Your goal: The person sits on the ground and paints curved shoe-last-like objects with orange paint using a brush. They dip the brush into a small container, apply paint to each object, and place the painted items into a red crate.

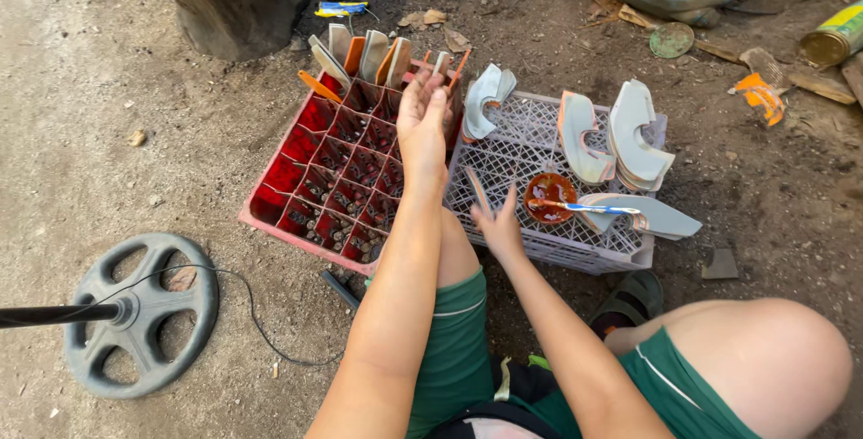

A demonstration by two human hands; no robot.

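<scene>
Fingers spread, the left hand (422, 120) hovers empty over the red crate (279, 169), nearest the curved grey pieces (369, 51) standing upright in its far compartments, just beyond the fingertips. The right hand (496, 223), also empty and splayed, rests on the grey crate (512, 147), with the orange dish (549, 196) just to its right.

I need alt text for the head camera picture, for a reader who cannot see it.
Seen from above, a seated person reaches the left hand, open, over a red divided crate on dirt ground, while the right hand rests spread on an upturned grey plastic crate. That crate holds curved grey pieces and a small orange dish; a round metal wheel lies to the left.
</scene>
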